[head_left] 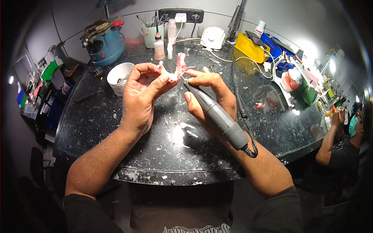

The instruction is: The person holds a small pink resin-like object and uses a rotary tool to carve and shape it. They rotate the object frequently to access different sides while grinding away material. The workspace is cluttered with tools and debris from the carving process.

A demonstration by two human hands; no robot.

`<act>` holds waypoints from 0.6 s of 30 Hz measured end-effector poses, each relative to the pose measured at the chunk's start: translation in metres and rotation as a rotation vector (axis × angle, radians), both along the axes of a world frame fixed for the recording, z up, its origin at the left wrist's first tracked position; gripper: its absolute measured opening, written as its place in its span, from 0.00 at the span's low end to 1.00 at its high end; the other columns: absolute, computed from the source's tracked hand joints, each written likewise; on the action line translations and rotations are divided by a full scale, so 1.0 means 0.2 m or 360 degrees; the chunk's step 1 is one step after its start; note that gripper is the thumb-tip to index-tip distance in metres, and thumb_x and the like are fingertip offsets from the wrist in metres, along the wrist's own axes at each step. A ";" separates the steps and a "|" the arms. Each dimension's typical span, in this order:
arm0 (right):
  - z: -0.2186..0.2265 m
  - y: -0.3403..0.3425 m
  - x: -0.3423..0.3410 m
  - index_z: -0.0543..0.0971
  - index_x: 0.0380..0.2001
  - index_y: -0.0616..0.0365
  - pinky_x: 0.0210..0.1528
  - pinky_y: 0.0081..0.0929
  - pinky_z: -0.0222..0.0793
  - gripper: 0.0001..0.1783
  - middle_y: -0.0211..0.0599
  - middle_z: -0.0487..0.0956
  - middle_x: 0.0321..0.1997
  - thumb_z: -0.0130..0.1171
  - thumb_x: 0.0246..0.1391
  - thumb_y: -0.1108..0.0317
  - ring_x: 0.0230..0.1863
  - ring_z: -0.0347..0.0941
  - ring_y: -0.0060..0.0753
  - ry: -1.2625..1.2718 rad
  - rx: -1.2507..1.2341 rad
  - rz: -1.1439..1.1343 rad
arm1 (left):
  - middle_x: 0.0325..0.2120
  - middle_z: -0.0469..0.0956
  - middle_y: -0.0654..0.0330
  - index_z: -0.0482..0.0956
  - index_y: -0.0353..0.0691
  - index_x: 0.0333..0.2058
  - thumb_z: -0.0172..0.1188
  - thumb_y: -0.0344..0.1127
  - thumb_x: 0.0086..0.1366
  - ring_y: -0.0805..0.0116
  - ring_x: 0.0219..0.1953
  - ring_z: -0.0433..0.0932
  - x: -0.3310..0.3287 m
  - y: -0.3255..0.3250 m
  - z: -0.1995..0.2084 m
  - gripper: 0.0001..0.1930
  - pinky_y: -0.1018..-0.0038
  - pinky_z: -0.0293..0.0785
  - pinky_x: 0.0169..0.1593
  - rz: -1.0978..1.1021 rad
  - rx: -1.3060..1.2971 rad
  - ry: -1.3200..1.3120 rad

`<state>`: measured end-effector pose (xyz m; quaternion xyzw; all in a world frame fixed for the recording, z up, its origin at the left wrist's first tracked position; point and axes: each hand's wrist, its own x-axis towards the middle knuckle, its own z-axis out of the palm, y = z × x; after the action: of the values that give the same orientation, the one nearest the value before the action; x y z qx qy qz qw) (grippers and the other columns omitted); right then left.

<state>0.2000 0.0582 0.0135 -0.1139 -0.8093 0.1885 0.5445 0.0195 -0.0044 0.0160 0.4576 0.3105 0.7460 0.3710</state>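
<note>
Looks hard and glossy across the black tabletop point(159, 149), yet chipped and speckled rough along the front edge point(155, 175) at 6 o'clock. Appears bumpy, with a slight sheen, over the pink-and-white piece point(180, 69) toward 12. Reads as matt plastic on the grey handpiece point(214, 110) just off centre toward 3. Shows smooth, painted-looking casing on the blue machine point(111, 48) at 10, shiny plastic on the yellow bin point(245, 49) between 1 and 2, dimpled texture on the pale green pot point(152, 37) at 11. Resembles soft, matt cloth on the dark sleeve point(278, 211) between 4 and 5.

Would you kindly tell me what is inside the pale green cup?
Several thin tools stand in the pale green cup, their upper ends showing above its rim. Its wall hides their lower ends and anything lying at the bottom.
</note>
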 end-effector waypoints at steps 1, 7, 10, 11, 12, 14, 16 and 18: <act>0.00 -0.01 0.00 0.77 0.46 0.57 0.73 0.53 0.54 0.17 0.40 0.82 0.48 0.67 0.53 0.74 0.61 0.76 0.42 0.0019 -0.0111 0.0075 | 0.44 0.78 0.60 0.72 0.41 0.48 0.62 0.27 0.68 0.67 0.48 0.81 0.00 0.00 0.00 0.12 0.62 0.79 0.60 -0.0012 -0.0001 0.0005; 0.01 -0.02 -0.01 0.76 0.46 0.58 0.73 0.51 0.57 0.16 0.44 0.82 0.50 0.67 0.54 0.74 0.58 0.78 0.40 -0.0018 -0.0087 0.0068 | 0.44 0.78 0.59 0.71 0.40 0.47 0.62 0.26 0.68 0.67 0.49 0.81 0.00 -0.01 0.01 0.12 0.61 0.78 0.60 -0.0040 -0.0036 0.0037; 0.00 0.00 -0.01 0.77 0.45 0.58 0.67 0.44 0.64 0.18 0.44 0.82 0.49 0.68 0.51 0.73 0.56 0.79 0.41 0.0014 -0.0032 0.0040 | 0.43 0.77 0.59 0.71 0.40 0.46 0.62 0.26 0.68 0.67 0.49 0.81 0.01 -0.02 0.01 0.12 0.62 0.78 0.60 -0.0031 -0.0060 0.0041; 0.00 0.01 -0.01 0.78 0.44 0.58 0.62 0.36 0.71 0.19 0.44 0.81 0.48 0.70 0.47 0.73 0.53 0.80 0.43 0.0055 -0.0004 0.0012 | 0.43 0.77 0.59 0.71 0.40 0.46 0.62 0.26 0.68 0.67 0.49 0.81 0.01 -0.02 0.01 0.12 0.62 0.78 0.60 -0.0033 -0.0059 0.0041; -0.01 0.00 -0.01 0.78 0.44 0.57 0.66 0.39 0.67 0.19 0.45 0.82 0.48 0.70 0.47 0.72 0.54 0.80 0.44 0.0082 -0.0107 0.0020 | 0.43 0.77 0.58 0.71 0.40 0.46 0.62 0.26 0.67 0.67 0.49 0.81 0.01 -0.01 0.01 0.12 0.62 0.78 0.60 -0.0047 -0.0037 0.0053; 0.00 -0.01 -0.01 0.77 0.45 0.57 0.70 0.48 0.60 0.18 0.43 0.82 0.48 0.69 0.50 0.72 0.57 0.79 0.42 0.0037 -0.0090 0.0042 | 0.43 0.77 0.58 0.70 0.40 0.46 0.61 0.26 0.67 0.67 0.49 0.81 0.00 -0.01 0.00 0.12 0.62 0.78 0.60 -0.0055 -0.0017 0.0065; 0.00 -0.01 -0.01 0.77 0.45 0.56 0.74 0.57 0.52 0.16 0.41 0.83 0.48 0.68 0.53 0.72 0.59 0.78 0.41 -0.0009 -0.0071 0.0059 | 0.43 0.77 0.59 0.70 0.39 0.47 0.61 0.25 0.67 0.66 0.50 0.80 0.00 -0.01 -0.01 0.12 0.63 0.77 0.60 -0.0054 0.0011 0.0075; 0.00 0.00 -0.01 0.77 0.46 0.56 0.75 0.60 0.48 0.17 0.40 0.83 0.47 0.68 0.53 0.72 0.60 0.78 0.41 -0.0059 -0.0008 0.0047 | 0.42 0.76 0.58 0.69 0.38 0.45 0.61 0.23 0.67 0.66 0.48 0.81 0.01 -0.02 0.00 0.12 0.64 0.79 0.59 -0.0062 0.0011 0.0026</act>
<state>0.1979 0.0575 0.0126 -0.1068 -0.8205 0.1964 0.5262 0.0217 -0.0076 0.0169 0.4710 0.3020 0.7358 0.3815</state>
